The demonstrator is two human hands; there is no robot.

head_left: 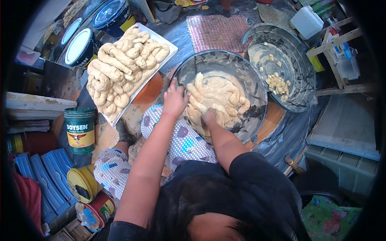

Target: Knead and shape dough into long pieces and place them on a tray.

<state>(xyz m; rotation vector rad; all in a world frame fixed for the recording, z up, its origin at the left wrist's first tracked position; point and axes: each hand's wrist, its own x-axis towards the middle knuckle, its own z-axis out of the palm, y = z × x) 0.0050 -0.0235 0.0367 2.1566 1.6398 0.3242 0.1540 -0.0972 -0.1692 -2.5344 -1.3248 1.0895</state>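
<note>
A wide dark basin (263,112) in front of me holds a floury mass of dough (221,98), twisted into thick folds. My left hand (175,99), with a ring on it, lies at the basin's left side, fingers stretched toward the dough's edge. Lower down, my right hand (209,118) is closed at the near edge of the dough; its fingertips are hidden. To the left, a white tray (169,45) carries a high pile of dough ropes (120,64), long and twisted.
A second dark basin (307,90) at the right has small dough pieces (277,84) in it. A green bucket (80,132) stands left of my legs. Lidded tubs (80,46) are at the far left, a red-checked mat (217,32) beyond, and a white jug (306,21) at the far right.
</note>
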